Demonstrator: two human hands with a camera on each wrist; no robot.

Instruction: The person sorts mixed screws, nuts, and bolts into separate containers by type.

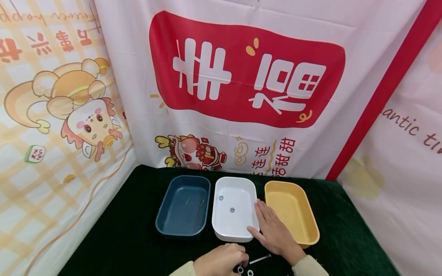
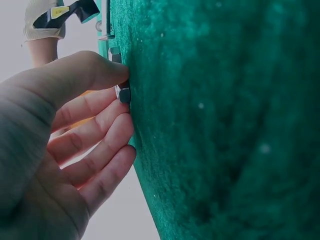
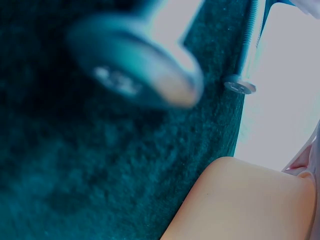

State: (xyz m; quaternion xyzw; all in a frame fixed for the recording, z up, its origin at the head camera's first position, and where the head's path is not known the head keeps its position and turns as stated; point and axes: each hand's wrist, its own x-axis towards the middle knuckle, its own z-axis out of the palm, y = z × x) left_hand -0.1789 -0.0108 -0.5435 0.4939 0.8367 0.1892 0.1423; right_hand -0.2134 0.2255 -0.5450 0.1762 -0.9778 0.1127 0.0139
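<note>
My left hand [image 1: 222,260] is low over the dark green cloth, fingers curled. The left wrist view shows its thumb and forefinger closing on a hex nut [image 2: 124,94] at the cloth. A second nut [image 1: 250,273] lies just to the right. Fingers outstretched, my right hand [image 1: 272,230] rests at the right rim of the white tray [image 1: 238,234]. Between the hands lies a silver bolt [image 1: 260,259]. Close to the right wrist camera, a large blurred bolt [image 3: 135,65] shows its flat head, with another bolt [image 3: 245,65] beyond it.
Left of the white tray is a blue tray [image 1: 179,226] with several thin screws [image 1: 201,204] inside. Two nuts [image 1: 232,210] sit in the white tray. To the right stands a yellow tray [image 1: 293,214], partly behind my right hand. Printed curtains [image 1: 241,145] hang behind the table.
</note>
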